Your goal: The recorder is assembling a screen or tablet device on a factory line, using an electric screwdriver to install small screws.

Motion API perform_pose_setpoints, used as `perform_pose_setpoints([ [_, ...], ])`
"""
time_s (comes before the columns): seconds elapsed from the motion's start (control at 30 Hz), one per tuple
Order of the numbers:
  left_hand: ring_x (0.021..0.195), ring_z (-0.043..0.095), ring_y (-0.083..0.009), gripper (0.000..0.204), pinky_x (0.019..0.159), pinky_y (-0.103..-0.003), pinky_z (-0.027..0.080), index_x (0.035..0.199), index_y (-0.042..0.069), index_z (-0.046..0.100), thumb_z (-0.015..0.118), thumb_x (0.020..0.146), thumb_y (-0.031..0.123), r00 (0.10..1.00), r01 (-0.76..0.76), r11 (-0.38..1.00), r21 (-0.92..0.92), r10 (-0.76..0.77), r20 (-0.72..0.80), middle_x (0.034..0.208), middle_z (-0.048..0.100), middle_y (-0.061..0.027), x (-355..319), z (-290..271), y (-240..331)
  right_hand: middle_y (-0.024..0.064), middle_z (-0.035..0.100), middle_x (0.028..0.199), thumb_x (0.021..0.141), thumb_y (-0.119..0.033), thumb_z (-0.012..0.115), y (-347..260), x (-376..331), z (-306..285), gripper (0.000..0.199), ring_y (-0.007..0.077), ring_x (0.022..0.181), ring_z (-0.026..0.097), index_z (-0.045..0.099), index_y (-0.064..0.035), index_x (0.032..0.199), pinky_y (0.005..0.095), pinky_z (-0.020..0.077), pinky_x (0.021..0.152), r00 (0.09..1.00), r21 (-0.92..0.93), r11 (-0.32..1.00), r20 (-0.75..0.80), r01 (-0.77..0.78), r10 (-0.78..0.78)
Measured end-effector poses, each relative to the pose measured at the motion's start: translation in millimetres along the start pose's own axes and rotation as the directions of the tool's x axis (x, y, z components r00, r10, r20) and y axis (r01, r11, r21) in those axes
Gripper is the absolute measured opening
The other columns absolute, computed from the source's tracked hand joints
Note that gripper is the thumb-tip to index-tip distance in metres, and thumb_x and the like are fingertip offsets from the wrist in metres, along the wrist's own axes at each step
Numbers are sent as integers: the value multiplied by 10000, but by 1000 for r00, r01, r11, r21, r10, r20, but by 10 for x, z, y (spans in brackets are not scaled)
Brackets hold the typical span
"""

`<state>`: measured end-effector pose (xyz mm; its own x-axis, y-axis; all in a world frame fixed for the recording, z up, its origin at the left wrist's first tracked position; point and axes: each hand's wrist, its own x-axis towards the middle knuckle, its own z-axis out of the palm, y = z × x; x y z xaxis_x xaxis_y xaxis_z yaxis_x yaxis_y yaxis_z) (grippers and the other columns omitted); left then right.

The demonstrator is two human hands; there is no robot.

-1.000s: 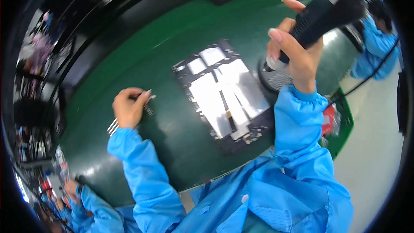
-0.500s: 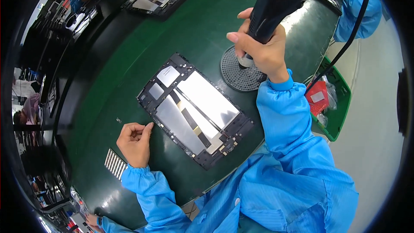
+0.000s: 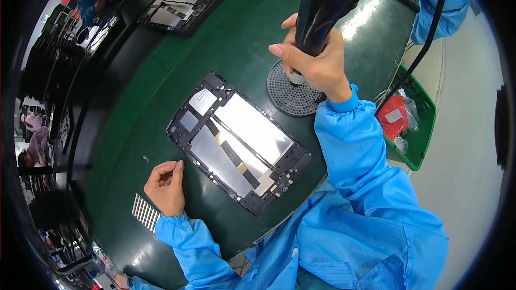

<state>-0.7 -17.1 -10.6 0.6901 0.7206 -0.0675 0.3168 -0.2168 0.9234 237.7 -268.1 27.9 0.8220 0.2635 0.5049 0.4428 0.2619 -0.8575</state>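
Note:
My right hand (image 3: 318, 67) is wrapped round a black electric screwdriver (image 3: 321, 16), held upright with its lower end over a round grey perforated disc (image 3: 285, 95). The hand hides part of the disc, and I cannot tell whether the tip touches it. Left of the disc lies an opened tablet (image 3: 252, 123), its silvery inner panels, flat ribbon cables and small circuit board exposed. By the tablet's left edge my left hand (image 3: 165, 189) is closed, thumb and forefinger pressed together; anything between them is too small to see.
A striped metal strip plate (image 3: 145, 212) lies beside my left wrist, with tiny bits (image 3: 145, 158) beyond the hand. Another opened tablet (image 3: 180, 9) sits far left. A green bin (image 3: 427, 131) with bags stands right, under a black cable (image 3: 430, 53). Co-workers' blue sleeves (image 3: 441, 8) show at the edges.
The whole view has shifted slightly, so the bench things appear a little further left and lower. Both hands keep much the same pose, and the screwdriver stays over the disc.

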Motion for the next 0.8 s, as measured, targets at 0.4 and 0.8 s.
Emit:
perform_pose_setpoints([
  [0.4, 587, 532, -34, 98, 542, -169, 433, 828, -31, 697, 734, 763, 32, 980, -190, 972, 141, 197, -35, 650, 620, -11, -220, 75, -57, 15, 580, 628, 740, -16, 754, -71, -39, 146, 338, 74, 498, 536, 563, 1, 1019, 227, 431, 459, 995, -22, 996, -46, -87, 85],
  [0.8, 561, 577, -112, 87, 507, -231, 446, 845, -13, 693, 708, 766, 21, 908, -419, 904, 88, 414, 69, 682, 634, -85, -285, 265, -34, 53, 572, 639, 772, 52, 662, -618, -203, 1434, 425, 125, 485, 551, 471, 37, 1151, 241, 432, 466, 931, 262, 962, 364, -78, -24],
])
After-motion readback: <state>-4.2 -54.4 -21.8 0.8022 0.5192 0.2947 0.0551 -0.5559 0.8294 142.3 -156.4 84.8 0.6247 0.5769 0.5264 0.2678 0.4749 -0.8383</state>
